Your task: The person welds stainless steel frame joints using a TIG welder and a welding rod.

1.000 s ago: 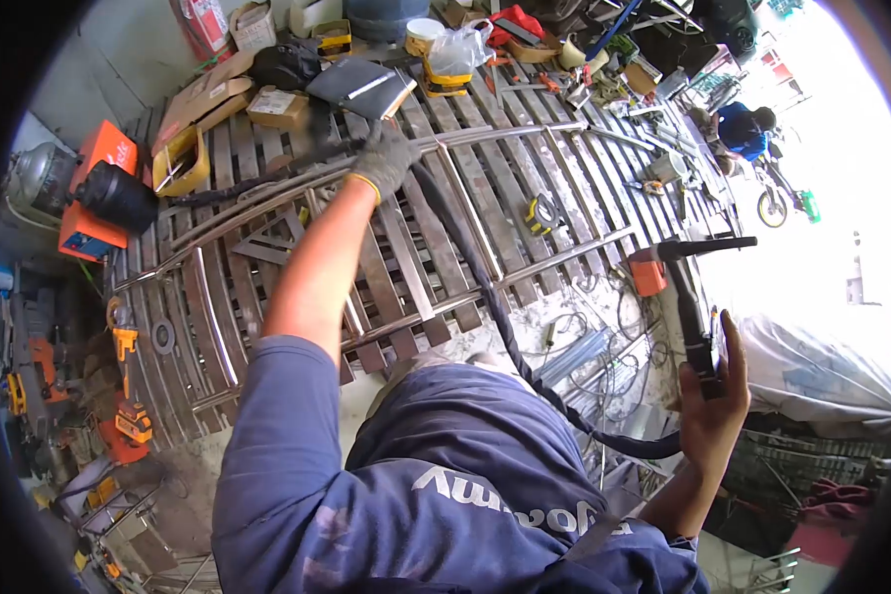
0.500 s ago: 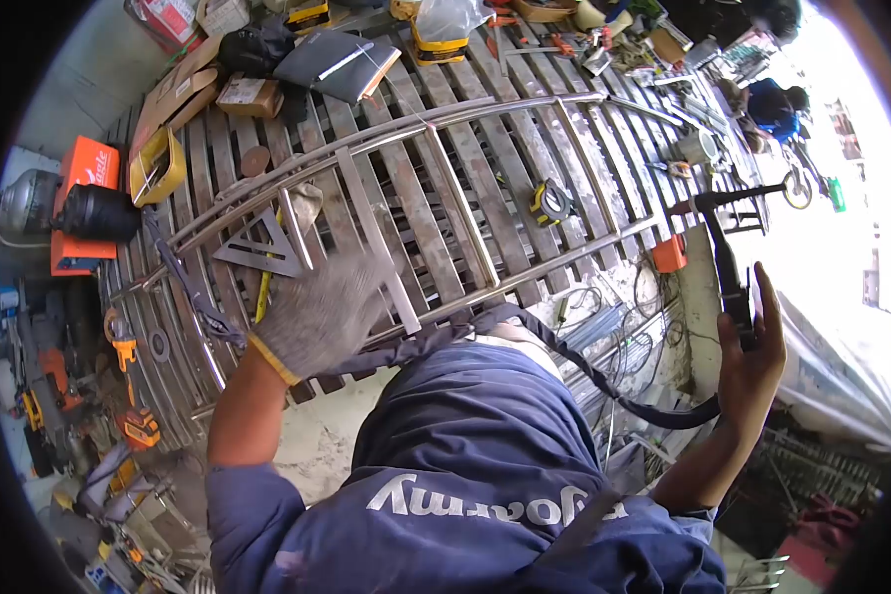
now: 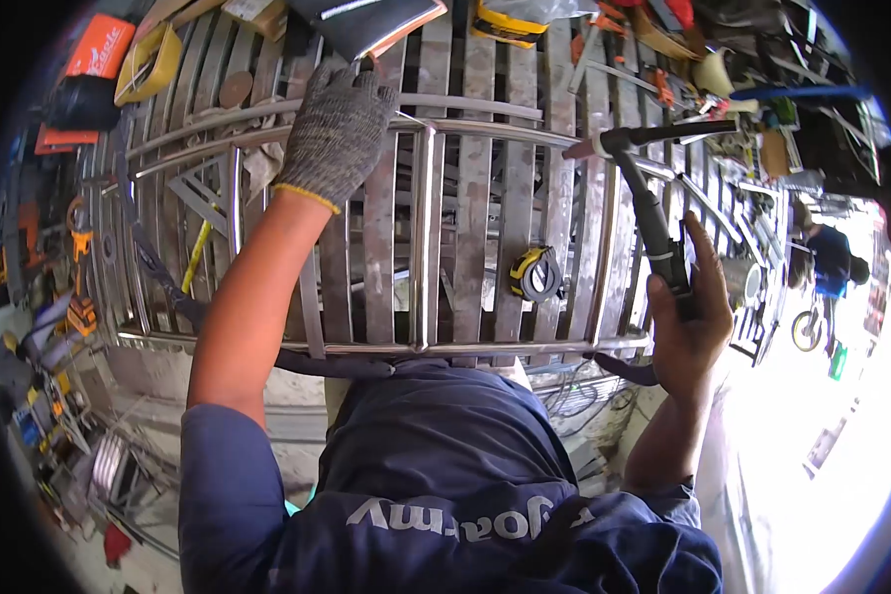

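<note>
Cannot make out the palm of the gloved left hand (image 3: pixel 337 124), laid flat with fingers loosely together on the upper rails of the steel frame (image 3: pixel 423 238), nor the middle of the torch hose (image 3: pixel 332 364), hidden behind the torso. Can count one welding torch (image 3: pixel 651 223) (head near the frame's upper rail, contact unclear), clasped around its handle by the bare right hand (image 3: pixel 690 322), and one tape measure (image 3: pixel 536 274) on the slatted table (image 3: pixel 485 89).

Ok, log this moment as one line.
left hand: gloved, flat on curved steel tube frame | right hand: grip shut on black welding torch | yellow tape measure: between hands
</note>
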Tool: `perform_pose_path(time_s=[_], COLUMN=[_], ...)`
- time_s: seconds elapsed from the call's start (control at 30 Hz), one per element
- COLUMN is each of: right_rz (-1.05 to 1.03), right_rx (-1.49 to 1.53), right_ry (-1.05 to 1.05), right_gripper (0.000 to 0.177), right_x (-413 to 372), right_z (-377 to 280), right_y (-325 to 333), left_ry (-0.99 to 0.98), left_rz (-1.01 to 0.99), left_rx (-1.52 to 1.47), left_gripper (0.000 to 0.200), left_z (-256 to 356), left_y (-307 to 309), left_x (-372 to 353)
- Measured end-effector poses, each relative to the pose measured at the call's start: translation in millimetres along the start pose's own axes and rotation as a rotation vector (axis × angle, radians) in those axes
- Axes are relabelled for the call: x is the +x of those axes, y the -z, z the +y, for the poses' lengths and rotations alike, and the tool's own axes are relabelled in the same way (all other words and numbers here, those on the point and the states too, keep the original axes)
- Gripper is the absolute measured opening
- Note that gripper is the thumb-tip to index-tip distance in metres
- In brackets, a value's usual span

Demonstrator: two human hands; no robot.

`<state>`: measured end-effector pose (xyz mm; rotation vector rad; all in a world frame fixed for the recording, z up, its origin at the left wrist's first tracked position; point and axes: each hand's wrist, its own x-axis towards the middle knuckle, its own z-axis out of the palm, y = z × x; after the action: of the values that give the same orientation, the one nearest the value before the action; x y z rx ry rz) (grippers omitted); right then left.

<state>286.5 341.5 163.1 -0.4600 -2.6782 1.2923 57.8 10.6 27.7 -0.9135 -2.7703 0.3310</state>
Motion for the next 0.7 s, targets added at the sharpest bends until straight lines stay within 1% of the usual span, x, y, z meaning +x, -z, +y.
perform_pose_path(time_s=[0.07, 0.1, 0.2, 0.23, 0.3, 0.33, 0.37, 0.43, 0.47, 0.53, 0.7], right_rz=[-0.046, -0.067, -0.103, -0.113, -0.107, -0.122, -0.12, -0.127, -0.128, -0.123, -0.189], right_rx=[0.021, 0.018, -0.005, -0.017, -0.045, -0.059, -0.094, -0.102, -0.155, -0.257, -0.279], right_ry=[0.021, 0.052, 0.052, 0.059, 0.175, 0.194, 0.224, 0.244, 0.3, 0.41, 0.334], right_gripper=[0.07, 0.07, 0.071, 0.072, 0.071, 0.071, 0.07, 0.071, 0.071, 0.072, 0.071], right_x=[21.7, 31.6, 48.0, 51.6, 59.4, 63.0, 65.5, 68.3, 71.0, 75.1, 63.0], right_z=[8.1, 8.9, 18.3, 22.4, 33.5, 37.4, 43.3, 50.4, 55.0, 63.4, 58.3], right_y=[-14.1, -22.9, -49.7, -59.7, -80.8, -90.7, -98.4, -112.1, -116.2, -123.9, -133.4], left_ry=[0.104, 0.116, 0.323, 0.362, 0.452, 0.501, 0.519, 0.601, 0.642, 0.666, 0.643], left_rz=[-0.163, -0.015, 0.074, 0.197, 0.182, 0.171, 0.21, 0.173, 0.159, 0.157, 0.148], left_rx=[-0.147, -0.175, -0.292, -0.351, -0.501, -0.579, -0.571, -0.692, -0.749, -0.83, -0.931], left_gripper=[0.029, 0.022, 0.02, 0.018, 0.017, 0.016, 0.016, 0.017, 0.017, 0.018, 0.018], left_z=[5.0, 6.7, 28.8, 36.1, 48.1, 53.2, 55.5, 58.0, 57.8, 56.1, 45.5], left_y=[7.1, -10.3, -17.8, -21.9, -24.9, -27.4, -30.8, -36.9, -39.8, -46.3, -47.5], left_x=[-13.2, -23.4, -39.5, -41.3, -44.7, -46.6, -46.5, -47.2, -46.8, -45.1, -42.6])
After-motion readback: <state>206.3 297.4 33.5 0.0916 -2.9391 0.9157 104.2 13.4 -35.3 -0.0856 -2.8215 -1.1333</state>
